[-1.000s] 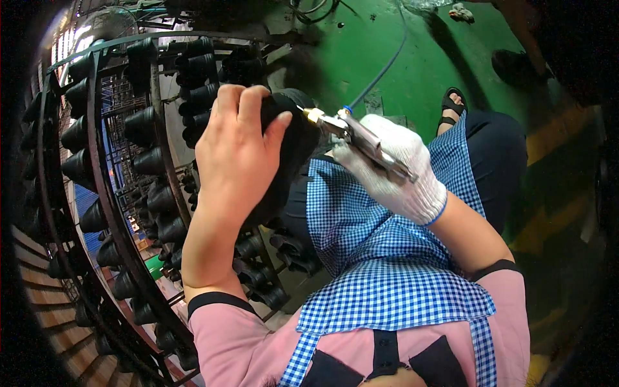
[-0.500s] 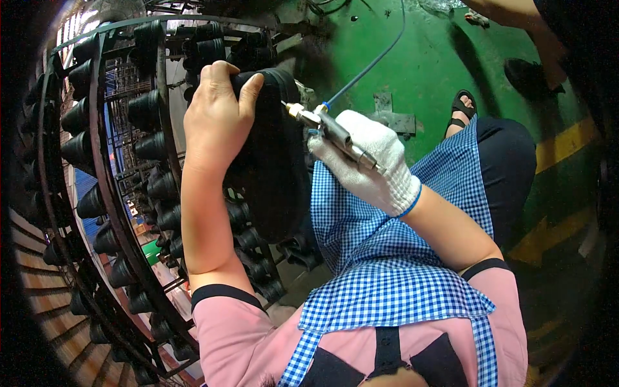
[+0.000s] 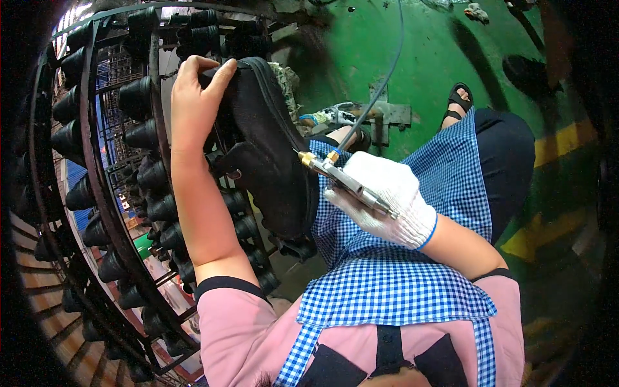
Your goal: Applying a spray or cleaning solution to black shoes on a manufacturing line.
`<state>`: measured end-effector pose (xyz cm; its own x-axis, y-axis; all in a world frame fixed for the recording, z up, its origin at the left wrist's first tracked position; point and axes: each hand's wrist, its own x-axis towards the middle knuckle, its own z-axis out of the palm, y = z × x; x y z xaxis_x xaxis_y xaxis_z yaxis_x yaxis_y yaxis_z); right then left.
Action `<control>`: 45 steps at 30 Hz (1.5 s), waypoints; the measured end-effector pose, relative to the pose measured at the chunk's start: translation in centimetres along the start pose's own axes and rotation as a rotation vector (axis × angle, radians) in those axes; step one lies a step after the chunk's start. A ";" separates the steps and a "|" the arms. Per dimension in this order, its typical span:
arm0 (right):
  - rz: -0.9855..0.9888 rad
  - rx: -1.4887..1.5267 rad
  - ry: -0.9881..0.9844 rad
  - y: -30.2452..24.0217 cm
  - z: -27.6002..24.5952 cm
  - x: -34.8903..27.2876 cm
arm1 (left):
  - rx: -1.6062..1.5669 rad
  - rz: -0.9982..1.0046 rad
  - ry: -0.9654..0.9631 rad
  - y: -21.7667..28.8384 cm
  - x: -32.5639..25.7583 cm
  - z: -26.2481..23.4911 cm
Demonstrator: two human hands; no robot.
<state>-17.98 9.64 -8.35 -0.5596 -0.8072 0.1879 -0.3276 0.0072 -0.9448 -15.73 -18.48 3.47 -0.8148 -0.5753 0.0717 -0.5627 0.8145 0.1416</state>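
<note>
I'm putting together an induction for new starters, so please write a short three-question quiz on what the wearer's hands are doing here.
1. True or false: the left hand is bare.

2. Multiple choice: what does the right hand wear?
A) nothing
B) a white glove
C) a black glove

3. Fill in the blank: the brass tip of the metal gun points toward the ____ that the left hand holds.

Key:
1. True.
2. B.
3. Black shoe.
</note>
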 end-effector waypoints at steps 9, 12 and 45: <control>-0.002 -0.035 -0.116 -0.2 -2.5 -2.1 | -0.604 0.083 -0.042 -3.6 -1.0 0.6; -0.053 -0.050 -0.129 0.0 -3.0 -2.6 | -0.788 0.156 -0.236 -4.9 -1.5 -0.5; -0.117 0.043 0.190 1.6 -5.8 -2.8 | -0.143 -0.087 0.277 -4.4 -15.7 2.6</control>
<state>-21.37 15.39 -8.85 -0.6542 -0.6754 0.3405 -0.3685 -0.1085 -0.9233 -0.84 -12.81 -0.87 -0.6844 -0.6569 0.3164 -0.5873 0.7538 0.2947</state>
